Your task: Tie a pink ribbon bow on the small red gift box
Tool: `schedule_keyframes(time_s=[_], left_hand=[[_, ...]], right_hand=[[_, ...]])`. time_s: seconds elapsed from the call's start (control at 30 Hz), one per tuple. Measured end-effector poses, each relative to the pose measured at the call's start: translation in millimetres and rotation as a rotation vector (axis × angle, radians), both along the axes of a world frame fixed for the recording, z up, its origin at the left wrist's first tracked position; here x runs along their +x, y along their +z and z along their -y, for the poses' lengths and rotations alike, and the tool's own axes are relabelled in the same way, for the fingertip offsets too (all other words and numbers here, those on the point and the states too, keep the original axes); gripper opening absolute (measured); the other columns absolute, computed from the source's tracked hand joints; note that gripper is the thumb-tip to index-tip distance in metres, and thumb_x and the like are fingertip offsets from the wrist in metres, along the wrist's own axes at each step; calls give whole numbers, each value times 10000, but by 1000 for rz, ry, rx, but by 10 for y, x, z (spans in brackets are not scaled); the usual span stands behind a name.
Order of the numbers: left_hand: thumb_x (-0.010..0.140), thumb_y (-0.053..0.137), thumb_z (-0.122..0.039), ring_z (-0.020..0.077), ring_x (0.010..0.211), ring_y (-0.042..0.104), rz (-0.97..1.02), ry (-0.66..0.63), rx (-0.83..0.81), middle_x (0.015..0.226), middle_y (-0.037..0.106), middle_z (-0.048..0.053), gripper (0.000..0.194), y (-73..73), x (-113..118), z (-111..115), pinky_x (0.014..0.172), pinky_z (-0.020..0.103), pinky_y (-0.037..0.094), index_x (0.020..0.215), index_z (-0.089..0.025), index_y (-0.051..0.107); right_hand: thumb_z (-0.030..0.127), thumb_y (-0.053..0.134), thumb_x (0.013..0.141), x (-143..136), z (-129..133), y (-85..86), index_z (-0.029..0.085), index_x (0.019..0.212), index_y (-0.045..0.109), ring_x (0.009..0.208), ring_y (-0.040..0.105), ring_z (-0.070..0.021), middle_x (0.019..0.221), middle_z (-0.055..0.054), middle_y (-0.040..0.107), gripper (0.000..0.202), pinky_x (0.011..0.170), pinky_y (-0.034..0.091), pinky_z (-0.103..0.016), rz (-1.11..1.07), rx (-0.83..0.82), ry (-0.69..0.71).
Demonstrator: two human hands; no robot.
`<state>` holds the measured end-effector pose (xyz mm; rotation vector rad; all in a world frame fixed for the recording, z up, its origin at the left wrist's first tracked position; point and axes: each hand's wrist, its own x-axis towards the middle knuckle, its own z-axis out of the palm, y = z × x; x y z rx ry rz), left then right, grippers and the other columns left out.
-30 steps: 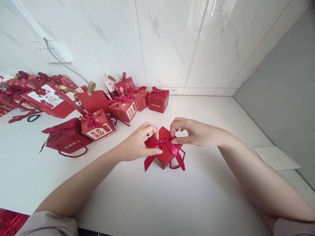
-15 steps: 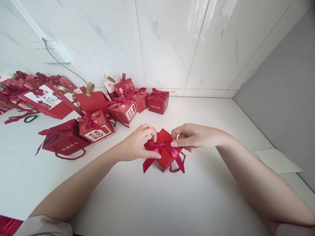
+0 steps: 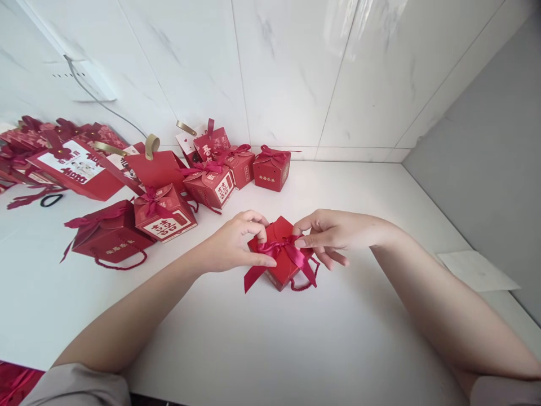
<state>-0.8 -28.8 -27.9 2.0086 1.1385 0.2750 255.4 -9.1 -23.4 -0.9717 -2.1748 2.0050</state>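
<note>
A small red gift box (image 3: pixel 284 270) stands on the white table in front of me, with a crimson ribbon (image 3: pixel 301 260) tied in a bow across its top. Its twisted cord handle (image 3: pixel 304 288) hangs at the right side. My left hand (image 3: pixel 236 241) pinches the left loop of the bow between thumb and fingers. At the right, my right hand (image 3: pixel 333 232) has thumb and index finger closed on the other loop, while its remaining fingers are loosely spread. The ribbon's two tails drape over the front of the box.
Several finished-looking red boxes with bows, among them a box (image 3: pixel 165 214) and another box (image 3: pixel 271 169), stand behind and to the left. Red gift bags (image 3: pixel 71 169) lie farther left. A black ring (image 3: pixel 51 200), wall socket (image 3: pixel 82 82) and white paper (image 3: pixel 477 270) are also in view.
The remaining fingers of my right hand have spread out, while its thumb and index finger stay at the bow. The view has shifted slightly.
</note>
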Motion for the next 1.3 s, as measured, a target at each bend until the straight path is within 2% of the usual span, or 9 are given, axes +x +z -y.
schedule_keyframes(time_s=[0.17, 0.27, 0.37, 0.53, 0.73, 0.87, 1.03, 1.17, 1.3], left_hand=[[750, 720, -520, 265, 1253, 479, 61, -56, -21, 1366, 460, 32, 356, -15, -32, -40, 1052, 391, 389, 665, -187, 627], [848, 613, -514, 236, 1216, 514, 103, -33, -26, 1319, 504, 29, 380, -26, -43, -56, 1025, 362, 412, 661, -183, 628], [895, 549, -500, 222, 1193, 528, 122, 2, 36, 1243, 552, 33, 423, -33, -38, -55, 991, 336, 429, 632, -171, 596], [918, 499, -497, 229, 1193, 520, 84, 8, 64, 1268, 570, 42, 428, -50, -22, -79, 998, 351, 419, 661, -177, 619], [906, 513, -508, 220, 1135, 548, 70, -46, 89, 1296, 572, 31, 453, -64, -70, -154, 980, 356, 431, 614, -169, 586], [897, 550, -481, 225, 1164, 532, 87, -95, 70, 1308, 557, 37, 423, -84, -116, -216, 1010, 365, 409, 615, -166, 574], [826, 646, -482, 247, 1112, 561, 342, -160, -93, 1334, 500, 96, 419, -282, -138, -334, 946, 376, 462, 588, -148, 563], [721, 713, -558, 268, 1033, 597, 593, -57, -255, 1284, 508, 126, 517, -473, -89, -340, 862, 394, 498, 507, -137, 503], [657, 751, -557, 292, 1072, 580, 734, 19, -376, 1286, 539, 131, 531, -542, -37, -281, 904, 427, 488, 485, -142, 468]], right_hand=[[509, 562, 903, 1, -39, -47, 167, 807, 597, 430, 475, -77, 540, 31, 566, 357, 397, 351, -197, -73, 5, -16], [507, 560, 904, -1, -61, -84, 162, 828, 614, 461, 456, -76, 569, 31, 555, 357, 443, 361, -214, -96, 62, -45], [482, 580, 902, -14, -75, -114, 161, 809, 614, 486, 389, -66, 572, 52, 486, 336, 486, 319, -223, -116, 117, -59], [439, 579, 921, -20, -128, -181, 154, 756, 588, 574, 377, -78, 616, 55, 423, 329, 570, 304, -239, -206, 79, -37], [424, 561, 941, 34, -222, -284, 137, 840, 633, 514, 330, -67, 545, 73, 391, 312, 549, 283, -235, -191, 20, 11], [417, 595, 923, 70, -279, -363, 128, 849, 644, 482, 316, -44, 601, 57, 449, 302, 487, 244, -218, -218, -5, 47], [388, 603, 924, 78, -346, -522, 114, 868, 662, 442, 296, -43, 507, 87, 381, 285, 450, 219, -203, -328, -48, 98], [346, 669, 879, 88, -393, -652, 115, 884, 671, 465, 347, -42, 560, 71, 448, 231, 454, 254, -190, -417, -87, 128], [321, 714, 839, 107, -428, -714, 116, 859, 689, 473, 376, -41, 573, 56, 500, 207, 444, 257, -180, -433, -70, 92]])
